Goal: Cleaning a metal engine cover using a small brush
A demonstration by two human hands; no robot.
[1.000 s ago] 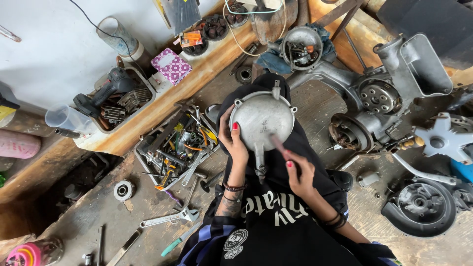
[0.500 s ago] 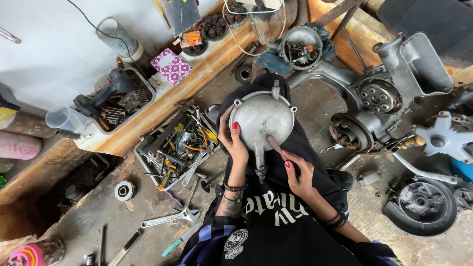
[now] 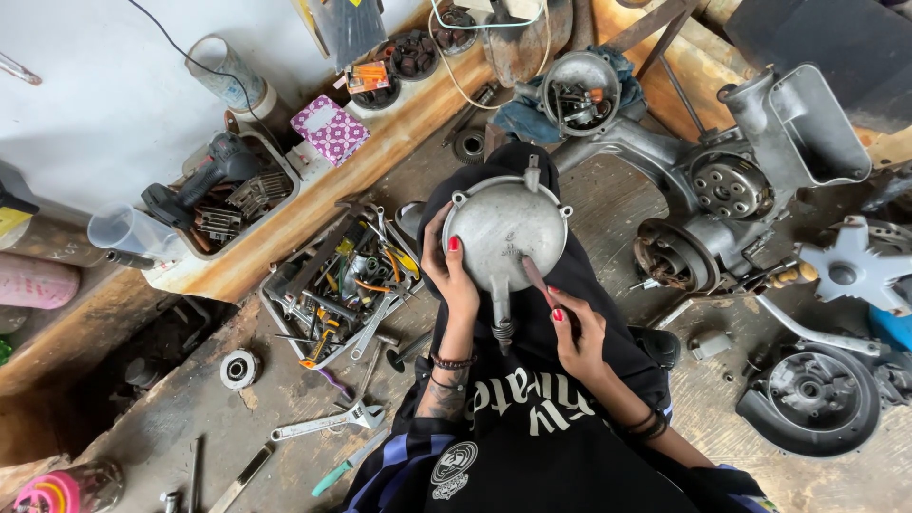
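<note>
Cover: your round grey metal cover (image 3: pixel 503 233) rests on your lap, between your hands, stem pointing toward you.
Left hand: your left hand (image 3: pixel 452 275) grips the cover's left rim, thumb on its face.
Right hand: your right hand (image 3: pixel 578 332) pinches a thin dark tool (image 3: pixel 538 282), its tip touching the cover's lower right.
Left of hands: a tray of mixed tools (image 3: pixel 342 285) sits just beside your left hand; an adjustable wrench (image 3: pixel 328 423) lies on the floor nearer you.
Right of hands: an engine casing (image 3: pixel 722 204) sits beyond your right hand.

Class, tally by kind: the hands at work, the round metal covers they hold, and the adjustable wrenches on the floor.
Hands: 2, left hand and right hand
Round metal cover: 1
Adjustable wrench: 1
Total: 4
</note>
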